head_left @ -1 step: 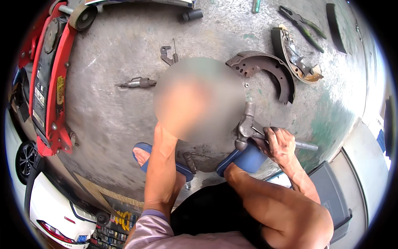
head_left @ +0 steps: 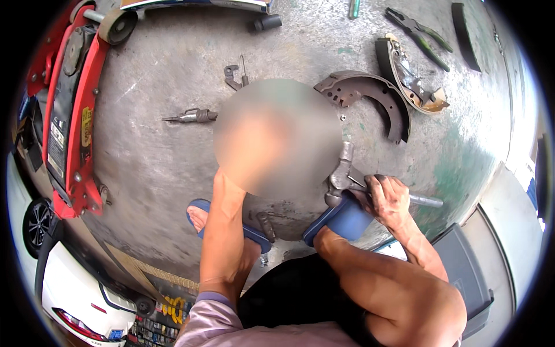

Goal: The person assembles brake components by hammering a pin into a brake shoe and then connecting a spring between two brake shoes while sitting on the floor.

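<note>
My right hand (head_left: 388,195) is closed round the handle of a ball-peen hammer (head_left: 342,175), close to the head, just above my right foot in its blue sandal. The handle's end sticks out to the right beyond my fist. My left arm reaches forward, and my left hand (head_left: 254,141) is lost in a round blurred patch, so its fingers and anything in them are hidden. Right of the patch lie a curved brake shoe (head_left: 370,95) and a small nut (head_left: 343,118). Left of it is a small metal cylinder part (head_left: 196,115), with a bracket-like lever (head_left: 231,77) beyond.
A second brake shoe with hardware (head_left: 407,78), pliers (head_left: 419,32) and a curved lining strip (head_left: 465,37) lie at the far right. A black socket (head_left: 267,23) is at the back. A red floor jack (head_left: 81,121) stands left. A dark metal piece (head_left: 265,226) lies between my feet.
</note>
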The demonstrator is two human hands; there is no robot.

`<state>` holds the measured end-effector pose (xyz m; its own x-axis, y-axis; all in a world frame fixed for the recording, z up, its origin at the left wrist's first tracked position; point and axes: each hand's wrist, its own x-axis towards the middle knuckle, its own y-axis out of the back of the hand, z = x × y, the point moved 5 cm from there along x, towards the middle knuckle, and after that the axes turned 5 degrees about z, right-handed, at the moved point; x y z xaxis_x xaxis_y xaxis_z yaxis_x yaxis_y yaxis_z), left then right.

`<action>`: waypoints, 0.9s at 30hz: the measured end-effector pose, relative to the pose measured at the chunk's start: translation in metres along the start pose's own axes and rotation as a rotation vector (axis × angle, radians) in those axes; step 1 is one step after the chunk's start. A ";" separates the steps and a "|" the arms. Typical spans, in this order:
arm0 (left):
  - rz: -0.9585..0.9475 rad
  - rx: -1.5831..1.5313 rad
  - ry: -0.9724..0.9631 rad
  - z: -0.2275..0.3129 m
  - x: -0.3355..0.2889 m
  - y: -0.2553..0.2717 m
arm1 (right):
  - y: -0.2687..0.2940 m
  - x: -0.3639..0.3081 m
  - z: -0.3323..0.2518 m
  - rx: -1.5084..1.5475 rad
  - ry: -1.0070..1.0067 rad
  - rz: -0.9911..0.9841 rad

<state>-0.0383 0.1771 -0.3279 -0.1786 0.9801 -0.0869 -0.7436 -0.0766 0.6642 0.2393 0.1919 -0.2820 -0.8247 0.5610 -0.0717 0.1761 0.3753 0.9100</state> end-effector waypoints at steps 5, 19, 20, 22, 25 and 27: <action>-0.090 0.104 0.017 -0.004 0.000 0.007 | -0.013 0.001 -0.005 -0.026 0.022 0.002; -0.156 0.001 0.015 -0.032 -0.005 -0.002 | -0.012 0.091 0.024 0.276 -0.436 0.327; -0.169 0.038 0.005 -0.030 -0.006 0.000 | -0.020 0.093 0.026 0.256 -0.441 0.377; -0.192 0.103 -0.011 -0.034 -0.007 0.003 | -0.032 0.101 0.028 0.213 -0.445 0.485; -0.273 0.245 -0.006 -0.023 -0.001 0.013 | -0.040 0.102 0.029 0.253 -0.511 0.487; -0.378 0.426 0.015 0.004 0.011 0.017 | -0.045 0.099 0.030 0.140 -0.456 0.525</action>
<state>-0.0499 0.1875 -0.3147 0.0380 0.9221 -0.3852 -0.4328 0.3626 0.8254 0.1654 0.2528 -0.3423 -0.3104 0.9352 0.1706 0.5813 0.0448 0.8124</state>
